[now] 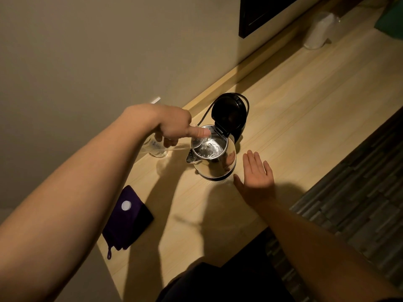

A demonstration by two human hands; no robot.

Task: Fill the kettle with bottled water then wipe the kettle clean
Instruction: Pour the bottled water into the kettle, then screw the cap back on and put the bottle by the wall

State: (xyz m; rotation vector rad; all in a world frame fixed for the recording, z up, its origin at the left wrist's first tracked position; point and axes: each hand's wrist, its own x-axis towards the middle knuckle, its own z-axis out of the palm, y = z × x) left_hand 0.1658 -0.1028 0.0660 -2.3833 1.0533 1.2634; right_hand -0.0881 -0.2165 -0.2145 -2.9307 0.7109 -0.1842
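A shiny steel kettle stands on the wooden counter with its black lid swung up and open. My left hand grips a clear plastic water bottle, tipped on its side with its mouth over the kettle's opening. Water glints inside the kettle. My right hand lies flat on the counter just right of the kettle, fingers spread, holding nothing. A folded dark purple cloth lies at the counter's near left, with a white bottle cap resting on it.
A black power cord runs from behind the kettle toward the wall. A clear wrapped object stands at the counter's far right. A dark frame hangs on the wall. Patterned carpet lies right of the counter edge.
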